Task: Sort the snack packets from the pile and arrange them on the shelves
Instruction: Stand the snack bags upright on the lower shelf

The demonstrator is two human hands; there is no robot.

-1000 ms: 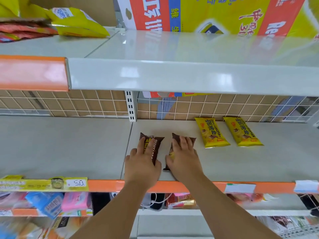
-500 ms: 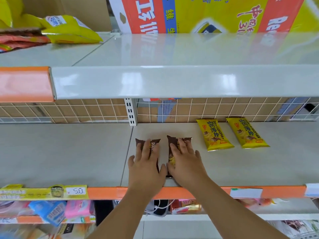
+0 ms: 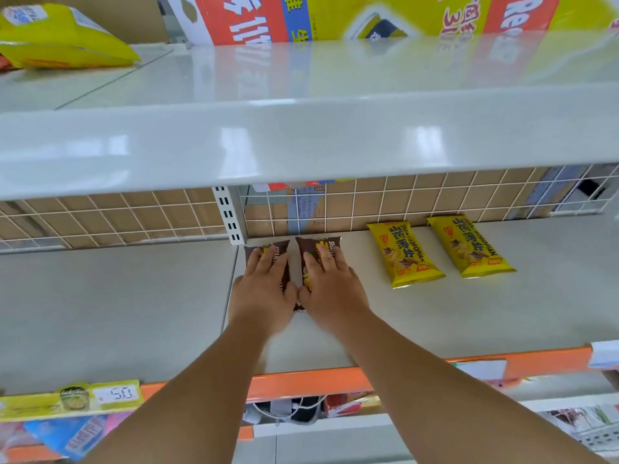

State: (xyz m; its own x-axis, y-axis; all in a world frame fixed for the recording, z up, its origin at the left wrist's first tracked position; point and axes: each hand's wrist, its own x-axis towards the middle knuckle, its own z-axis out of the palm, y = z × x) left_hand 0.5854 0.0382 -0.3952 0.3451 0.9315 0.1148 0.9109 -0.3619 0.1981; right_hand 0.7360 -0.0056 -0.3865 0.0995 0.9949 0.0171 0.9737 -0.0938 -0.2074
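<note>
Left hand [image 3: 264, 289]: lies palm down on the left brown packet, fingers straight and slightly spread. The grip is released, pressing flat rather than grasping.
Right hand [image 3: 330, 289]: lies palm down on the right brown packet, fingers straight. The grip is likewise released, and its thumb side sits just beside the left hand.
Left brown packet [image 3: 280, 248]: a small, glossy dark-brown foil pillow wrapper with yellow and white lettering. It lies flat with its crimped far end showing beyond the fingertips.
Right brown packet [image 3: 313, 244]: the same dark-brown foil wrapper, lying flat just beside the first. The two long edges run roughly parallel, with a narrow gap between them.
Position of the pair: at the left end of the right-hand bay of the middle shelf [image 3: 134, 313], a pale grey metal board. Their far ends lie near the wire-grid back panel [image 3: 435, 199] and beside the white slotted upright [image 3: 231, 216].
Yellow packets [image 3: 403, 254]: two bright yellow foil wrappers with brown lettering and a crisp picture. They lie flat and slightly angled, side by side, to the right of the brown pair and apart from it.
Upper shelf [image 3: 301, 135]: a glossy grey board carrying a large yellow plastic bag [image 3: 60, 38] at the left and a red-and-yellow printed carton [image 3: 368, 15] behind.
Shelf front: an orange rail [image 3: 301, 383] with a yellow price strip [image 3: 70, 400] at the left.
</note>
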